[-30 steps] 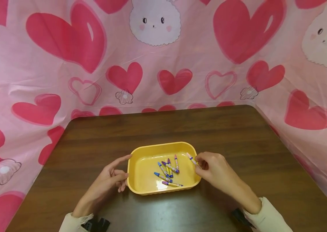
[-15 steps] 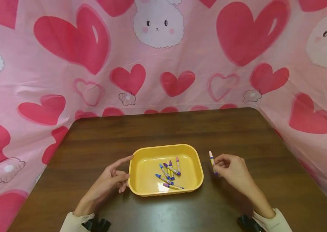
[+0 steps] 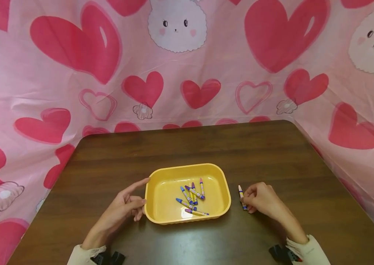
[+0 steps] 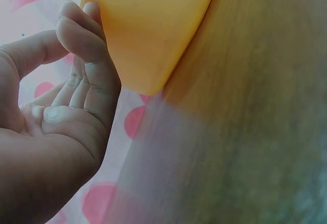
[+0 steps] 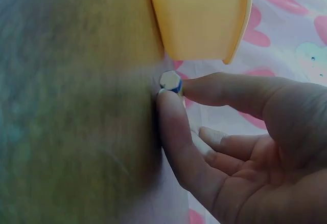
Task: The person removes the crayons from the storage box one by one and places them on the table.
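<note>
A yellow plastic tray [image 3: 160, 173] stands on the table, with several crayons [image 3: 195, 192] lying loosely in it, blue, purple and pink ones among them. At the tray's left side, my left hand [image 3: 122, 206] touches the rim with a straight index finger and the thumb, the other fingers loosely bent; the left wrist view has its fingertips right at the tray wall [image 4: 153, 35]. To the right of the tray, my right hand [image 3: 263, 198] pinches a pale-tipped crayon [image 3: 240, 192] between thumb and index finger, low at the tabletop. Its hexagonal white end [image 5: 169, 81] faces the right wrist camera.
The dark wooden table [image 3: 187, 147] reaches back to a pink cloth [image 3: 167, 62] printed with hearts and rabbits, which also runs along both sides. Black wrist straps [image 3: 109, 257] sit at the cream sleeves [image 3: 84, 255].
My right hand has carried the pale-tipped crayon from over the tray's right rim outward to the right and down to the tabletop. My left hand stays at the tray's left rim.
</note>
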The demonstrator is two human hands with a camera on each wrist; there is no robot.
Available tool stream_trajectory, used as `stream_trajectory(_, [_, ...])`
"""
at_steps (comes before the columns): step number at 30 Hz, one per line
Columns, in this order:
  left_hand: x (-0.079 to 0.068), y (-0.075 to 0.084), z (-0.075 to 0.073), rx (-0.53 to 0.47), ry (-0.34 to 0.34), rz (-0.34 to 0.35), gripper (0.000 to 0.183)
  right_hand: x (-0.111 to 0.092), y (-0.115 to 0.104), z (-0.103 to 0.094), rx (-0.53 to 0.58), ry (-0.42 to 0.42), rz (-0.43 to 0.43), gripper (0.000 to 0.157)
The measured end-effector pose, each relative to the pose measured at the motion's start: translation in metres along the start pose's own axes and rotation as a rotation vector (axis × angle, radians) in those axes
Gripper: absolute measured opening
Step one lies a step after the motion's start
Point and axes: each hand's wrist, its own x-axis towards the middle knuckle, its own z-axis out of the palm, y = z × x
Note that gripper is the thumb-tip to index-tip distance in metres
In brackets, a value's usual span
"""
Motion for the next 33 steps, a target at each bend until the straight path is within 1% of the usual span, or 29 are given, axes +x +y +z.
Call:
stream_trajectory(2, [-0.001,0.000,0.000,-0.002,0.003,-0.005,0.063,0.000,0.001,0.002,0.006,-0.009,0.011,0.013])
stream_trajectory(7, [-0.002,-0.001,0.001,0.004,0.016,-0.027,0.064,0.000,0.001,0.006,-0.002,0.016,0.027,0.014])
stream_trajectory(11, [-0.002,-0.001,0.001,0.013,0.016,-0.023,0.063,0.000,0.001,0.007,-0.019,0.029,0.026,0.014])
stream_trajectory(14, [-0.002,0.000,0.001,0.011,0.001,-0.004,0.063,-0.001,0.000,0.006,-0.027,0.033,0.025,0.014])
stream_trajectory(18, [-0.002,0.001,0.001,0.004,-0.007,0.004,0.063,-0.003,-0.002,0.003,-0.021,0.046,0.039,0.015])
stream_trajectory(24, [-0.002,0.003,0.002,0.007,0.009,-0.004,0.063,-0.002,-0.004,0.000,-0.010,0.043,0.042,0.017])
stream_trajectory(26, [-0.002,0.004,0.002,0.008,0.015,-0.009,0.063,-0.002,-0.004,-0.002,-0.035,0.055,0.035,0.016])
stream_trajectory(28, [-0.002,0.004,0.002,0.007,0.018,-0.015,0.064,-0.002,-0.004,-0.007,-0.077,0.114,0.012,0.016])
stream_trajectory(31, [-0.003,0.003,0.002,0.007,0.020,-0.023,0.064,-0.004,-0.004,-0.014,-0.142,0.276,-0.046,0.014])
stream_trajectory(33, [-0.004,0.002,0.002,0.007,0.022,-0.026,0.064,-0.004,-0.003,-0.017,-0.167,0.374,-0.089,0.015])
